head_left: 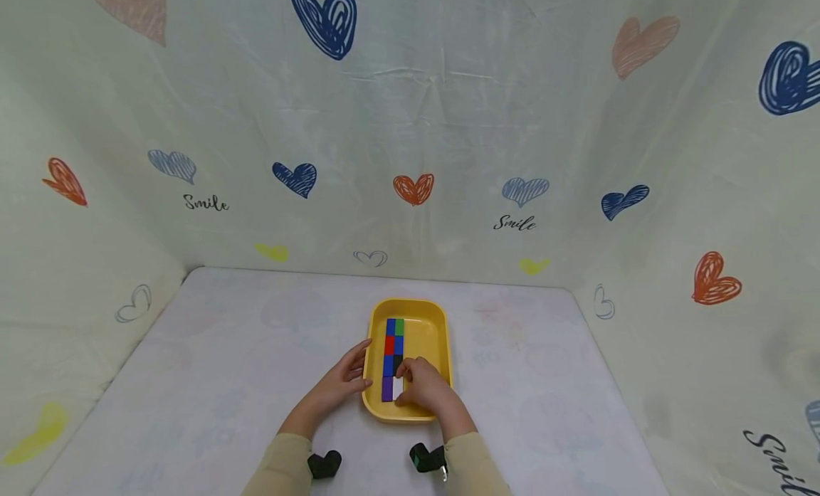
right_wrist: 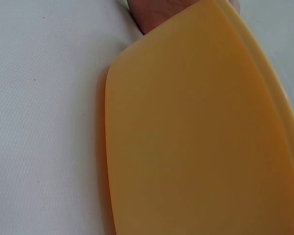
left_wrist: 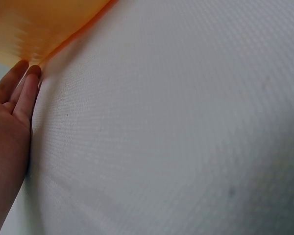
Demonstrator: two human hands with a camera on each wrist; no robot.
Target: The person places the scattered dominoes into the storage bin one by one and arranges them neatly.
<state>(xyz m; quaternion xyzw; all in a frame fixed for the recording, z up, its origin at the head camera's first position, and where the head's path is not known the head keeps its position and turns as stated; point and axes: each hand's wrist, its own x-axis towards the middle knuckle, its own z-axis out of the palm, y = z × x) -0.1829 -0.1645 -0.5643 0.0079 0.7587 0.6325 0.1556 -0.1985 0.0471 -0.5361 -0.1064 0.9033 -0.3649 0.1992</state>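
Observation:
A yellow tray [head_left: 428, 326] on the table holds coloured blocks in two columns side by side. Blue and green blocks form the far end, with red, blue and black ones below. At the near end a purple block [head_left: 387, 389] lies beside a white block [head_left: 398, 388]. My right hand [head_left: 426, 388] reaches over the tray's right side and pinches the white block between thumb and fingers. At the left rim, my left hand [head_left: 341, 376] rests against the tray, thumb near the edge. The left wrist view shows its fingers [left_wrist: 25, 95] extended to the tray's outer wall.
A white covered table [head_left: 256, 339] surrounds the tray. Behind it and at both sides hangs a pale curtain [head_left: 448, 126] printed with hearts. Dark wrist-worn devices [head_left: 324, 465] sit near both sleeves. In the right wrist view the tray wall [right_wrist: 196, 127] fills much of the picture.

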